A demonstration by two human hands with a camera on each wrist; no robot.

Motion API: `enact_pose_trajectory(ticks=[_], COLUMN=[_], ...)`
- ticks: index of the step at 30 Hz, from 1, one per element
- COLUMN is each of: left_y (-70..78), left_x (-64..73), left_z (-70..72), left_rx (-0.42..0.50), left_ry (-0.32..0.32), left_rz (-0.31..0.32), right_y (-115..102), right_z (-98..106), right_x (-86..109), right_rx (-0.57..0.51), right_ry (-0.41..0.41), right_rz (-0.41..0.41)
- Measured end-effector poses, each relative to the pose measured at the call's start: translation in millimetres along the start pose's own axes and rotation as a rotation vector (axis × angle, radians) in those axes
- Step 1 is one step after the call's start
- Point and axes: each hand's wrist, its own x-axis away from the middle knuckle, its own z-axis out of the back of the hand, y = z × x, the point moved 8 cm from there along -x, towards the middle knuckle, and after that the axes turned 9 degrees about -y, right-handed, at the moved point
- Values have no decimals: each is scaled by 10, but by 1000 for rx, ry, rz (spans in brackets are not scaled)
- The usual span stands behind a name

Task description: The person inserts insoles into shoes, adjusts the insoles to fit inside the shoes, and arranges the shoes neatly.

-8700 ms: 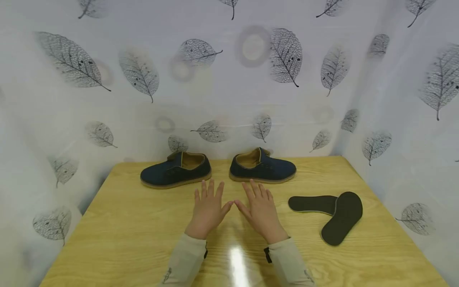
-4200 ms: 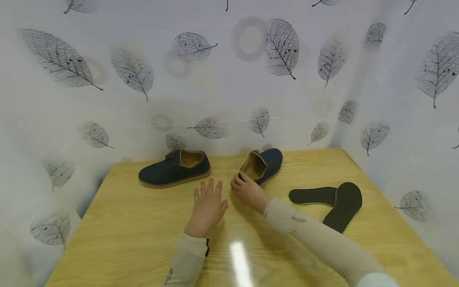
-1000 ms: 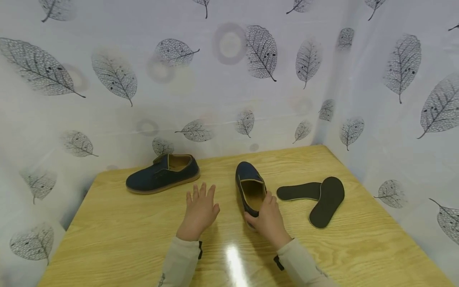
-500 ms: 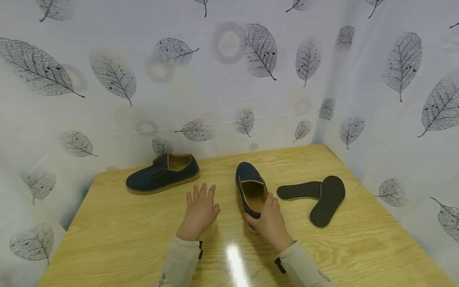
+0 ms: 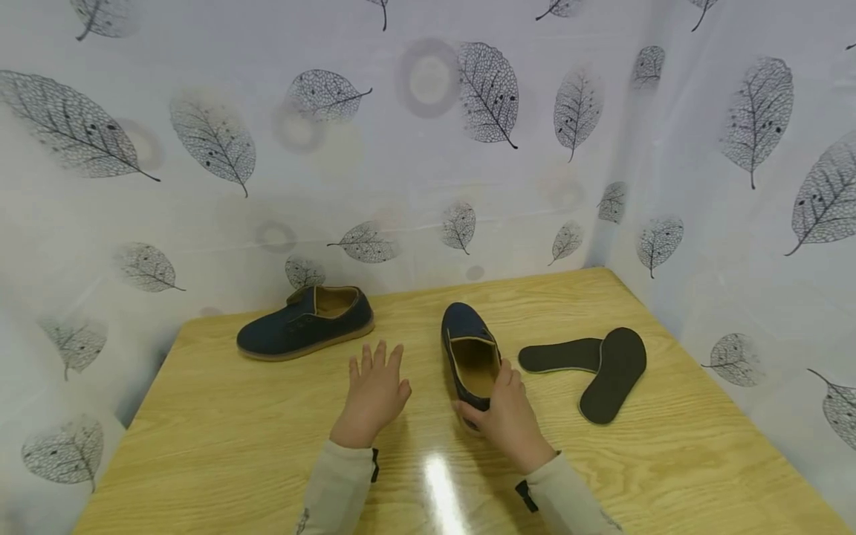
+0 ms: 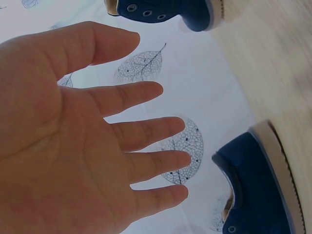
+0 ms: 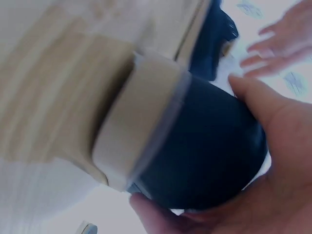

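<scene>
My right hand point(image 5: 508, 420) grips the heel of a navy shoe point(image 5: 464, 324), thumb on the near left side and fingers along the right side of its opening. The shoe's toe points away from me, and its tan lining shows. In the right wrist view the heel point(image 7: 209, 146) sits between thumb and fingers, its pale sole close over the table. My left hand point(image 5: 371, 394) is held with spread, straight fingers and touches no shoe. Beyond it, at the back left, lies the other navy shoe point(image 5: 301, 327), toe to the left; the left wrist view shows this shoe point(image 6: 258, 190) too.
Two black insoles, a flat-lying one point(image 5: 562, 355) and a slanted one point(image 5: 612, 377) overlapping it, lie on the right of the wooden table point(image 5: 234, 438). A white leaf-patterned curtain point(image 5: 401, 171) stands behind the table and along its sides.
Since the earliest frame, my right hand has taken hold of the right shoe, turned it toe-away and brought it nearer. Over the last second, hands and shoes have barely moved.
</scene>
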Motion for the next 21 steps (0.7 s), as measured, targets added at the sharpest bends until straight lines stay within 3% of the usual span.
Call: enact_pose_trajectory(ticks=[6, 11, 15, 21], left_y=[-12, -16, -22, -22], left_x=[0, 4, -1, 4], left_z=[3, 19, 19, 27], left_rx=[1, -5, -4, 5], left_ry=[-4, 0, 0, 2], left_rz=[4, 2, 1, 0], right_y=[96, 239, 397, 621], right_z=[161, 344, 515, 773], right_x=[33, 30, 0, -70], right_rx=[-105, -164, -177, -154], right_ry=[-192, -288, -289, -214], right_rz=[-19, -9, 11, -7])
